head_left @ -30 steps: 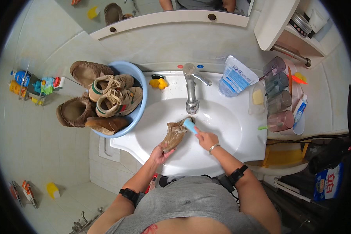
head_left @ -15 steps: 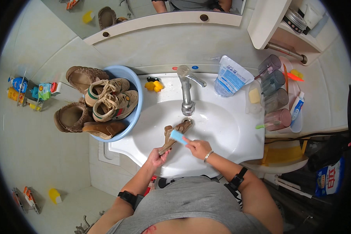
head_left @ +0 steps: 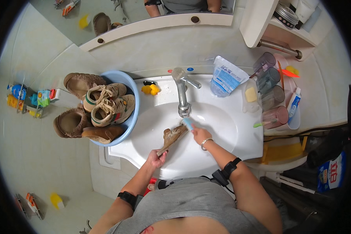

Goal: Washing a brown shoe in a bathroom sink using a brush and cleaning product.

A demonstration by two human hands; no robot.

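Over the white sink (head_left: 222, 117), my left hand (head_left: 157, 158) grips the near end of a brown shoe (head_left: 173, 137). The shoe lies on its side and points away toward the drain area. In my right hand (head_left: 201, 136) is a light blue scrubbing brush (head_left: 188, 124), held against the far end of the shoe. That hand's fingers are wrapped round the brush, which hides part of it. The chrome faucet (head_left: 181, 91) rises just beyond the shoe's far end.
A light blue basin (head_left: 135, 109) at left is heaped with sneakers (head_left: 112, 111) and fuzzy-lined brown shoes (head_left: 72, 121). Yellow rubber ducks (head_left: 151, 89) sit behind the sink. At right are a refill pouch (head_left: 227, 78), a soap dish with soap (head_left: 251, 94) and several cups (head_left: 273, 97).
My right hand has moved the brush away from me, from the middle of the shoe to its far end. My left hand keeps its hold. The view has shifted slightly.
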